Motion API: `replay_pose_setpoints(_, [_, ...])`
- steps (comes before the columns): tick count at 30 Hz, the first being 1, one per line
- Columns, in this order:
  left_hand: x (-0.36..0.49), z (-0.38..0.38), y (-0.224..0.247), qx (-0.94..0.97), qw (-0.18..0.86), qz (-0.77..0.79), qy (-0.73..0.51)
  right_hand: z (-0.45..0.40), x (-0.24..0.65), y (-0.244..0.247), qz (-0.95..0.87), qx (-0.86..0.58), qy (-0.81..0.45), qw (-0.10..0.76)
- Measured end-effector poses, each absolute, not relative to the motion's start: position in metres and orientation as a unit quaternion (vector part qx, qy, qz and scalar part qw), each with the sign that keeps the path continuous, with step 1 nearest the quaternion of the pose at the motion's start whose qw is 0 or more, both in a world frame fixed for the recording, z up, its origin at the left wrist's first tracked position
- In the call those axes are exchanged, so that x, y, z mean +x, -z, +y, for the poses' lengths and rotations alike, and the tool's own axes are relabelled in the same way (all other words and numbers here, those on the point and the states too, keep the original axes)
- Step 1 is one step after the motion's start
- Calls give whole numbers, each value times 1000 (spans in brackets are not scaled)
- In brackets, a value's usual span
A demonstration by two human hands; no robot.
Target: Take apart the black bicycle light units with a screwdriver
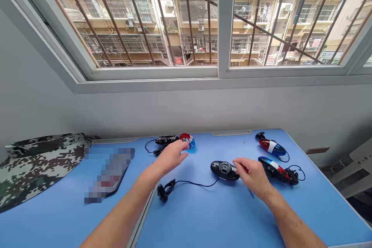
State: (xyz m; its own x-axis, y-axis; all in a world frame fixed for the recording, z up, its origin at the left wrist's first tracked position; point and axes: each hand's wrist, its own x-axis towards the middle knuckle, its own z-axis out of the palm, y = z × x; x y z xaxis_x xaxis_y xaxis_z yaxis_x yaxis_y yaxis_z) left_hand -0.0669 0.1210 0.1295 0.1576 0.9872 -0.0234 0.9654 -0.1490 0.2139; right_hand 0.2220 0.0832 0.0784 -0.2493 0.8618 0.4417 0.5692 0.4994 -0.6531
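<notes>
A black oval device (225,170) with a round grille lies on the blue table, its cable running left to a black clip (162,193). My right hand (251,174) is at the device's right end, fingers pinched together; what they hold, if anything, is too small to name. Farther back, my left hand (173,155) hovers with thumb and fingers apart, nothing between them. Just beyond its fingertips lies a red and blue transparent cover (188,140). Beside that cover is a second black device (166,140) with its cable, partly hidden by my left hand.
Two red, white and blue light units (272,147) (277,169) with cables lie at the right of the table. A camouflage cloth (43,162) and a dark flat object (120,180), partly pixelated, are at the left. The wall and window stand behind.
</notes>
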Motion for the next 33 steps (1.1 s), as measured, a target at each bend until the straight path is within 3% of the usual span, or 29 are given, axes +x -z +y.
replay_pose_setpoints(4, [-26, 99, -125, 823, 165, 530, -123, 85, 224, -81, -762, -483, -169, 396])
replay_pose_setpoints(8, [10, 93, -103, 841, 246, 471, -102, 90, 227, -78, -766, -494, -150, 384])
replay_pose_setpoints(19, [21, 102, -66, 833, 214, 472, -195, 90, 232, -75, -790, -536, -114, 273])
replay_pose_setpoints(33, [23, 85, -52, 799, 184, 489, -299, 72, 233, -97, -788, -613, -60, 0])
